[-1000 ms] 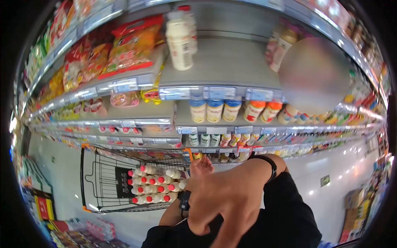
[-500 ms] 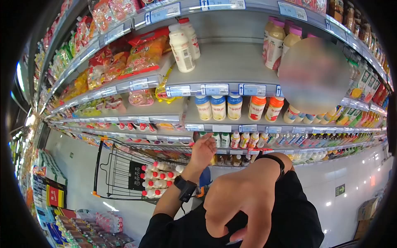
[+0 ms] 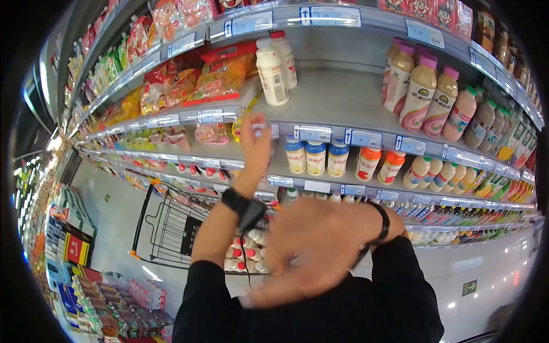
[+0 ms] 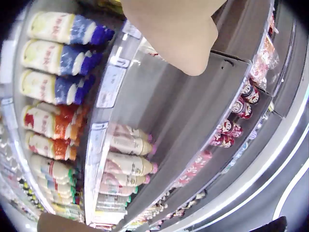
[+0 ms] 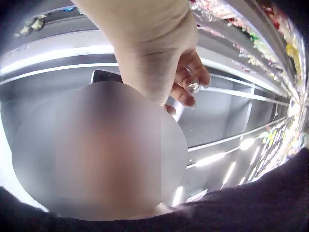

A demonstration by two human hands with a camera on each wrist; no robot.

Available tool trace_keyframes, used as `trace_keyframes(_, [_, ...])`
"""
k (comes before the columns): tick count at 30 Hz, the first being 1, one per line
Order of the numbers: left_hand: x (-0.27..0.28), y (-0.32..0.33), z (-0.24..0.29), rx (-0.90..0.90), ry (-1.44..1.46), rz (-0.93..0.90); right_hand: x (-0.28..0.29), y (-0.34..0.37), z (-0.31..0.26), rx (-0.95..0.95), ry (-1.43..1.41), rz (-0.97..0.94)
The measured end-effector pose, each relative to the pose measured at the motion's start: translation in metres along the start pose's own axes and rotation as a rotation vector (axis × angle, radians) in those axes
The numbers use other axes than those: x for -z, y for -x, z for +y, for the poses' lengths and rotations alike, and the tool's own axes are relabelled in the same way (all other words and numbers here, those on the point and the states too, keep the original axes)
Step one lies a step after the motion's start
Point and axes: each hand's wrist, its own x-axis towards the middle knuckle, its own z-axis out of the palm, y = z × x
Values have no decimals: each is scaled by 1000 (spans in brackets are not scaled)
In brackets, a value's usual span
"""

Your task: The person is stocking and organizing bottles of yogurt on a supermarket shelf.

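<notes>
In the head view my left hand (image 3: 255, 143) is raised in front of the shelf edge, fingers pointing up, with nothing visible in it. Just above it stand two white bottles (image 3: 272, 74), one with a white cap and one with a red cap. The left wrist view shows only part of this hand (image 4: 178, 34), over a bare stretch of shelf. My right hand (image 3: 320, 246) is blurred in front of my chest. Its fingers (image 5: 182, 92) hang loosely bent in the right wrist view, with a shiny spot among them.
Below the hands a shopping cart (image 3: 150, 223) holds several red-capped white bottles (image 3: 243, 254). Snack bags (image 3: 220, 74) lie left of the two bottles, and pink-capped bottles (image 3: 420, 103) stand to the right. Blue-capped bottles (image 3: 315, 159) line the shelf underneath.
My left hand has risen from over the cart to the shelf edge below the white bottles. My right hand has stayed before my chest. The view has shifted, bringing more of the right shelf into sight.
</notes>
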Motion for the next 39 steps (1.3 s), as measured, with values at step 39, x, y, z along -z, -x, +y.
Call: trace_keyframes(39, [-27,-125,-56,27,-163,-443,61,116,188,-792,1085,279])
